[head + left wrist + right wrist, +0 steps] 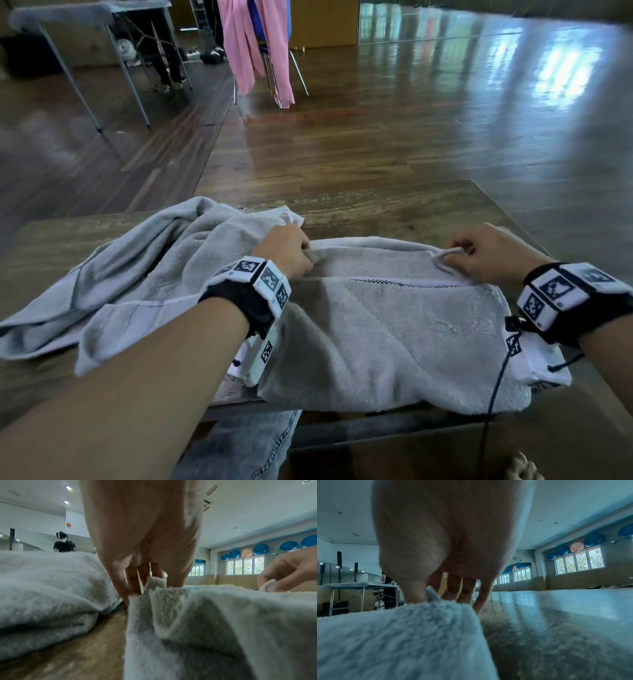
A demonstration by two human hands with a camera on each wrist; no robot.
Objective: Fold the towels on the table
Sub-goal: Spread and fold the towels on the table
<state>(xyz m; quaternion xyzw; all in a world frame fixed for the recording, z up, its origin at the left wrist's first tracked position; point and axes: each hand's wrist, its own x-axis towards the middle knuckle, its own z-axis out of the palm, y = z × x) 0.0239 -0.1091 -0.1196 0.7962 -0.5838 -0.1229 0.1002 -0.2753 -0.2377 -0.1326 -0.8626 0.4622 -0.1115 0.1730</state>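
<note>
Two hands pinching the far edge of one grey towel [394,329] on the table [376,209].
Left hand [286,255] clamps the towel's far-left corner between thumb and fingers; right hand [486,253] clamps the far-right corner. Towel lies at the near edge, overhanging it slightly. Second towel [137,270], crumpled, sits toward the left edge, just beside the first.

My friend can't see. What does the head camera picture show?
Two hands, the left hand and the right hand, pinch the far edge of a fluffy grey towel lying on a brown wooden table. A second crumpled grey towel lies to its left.
</note>
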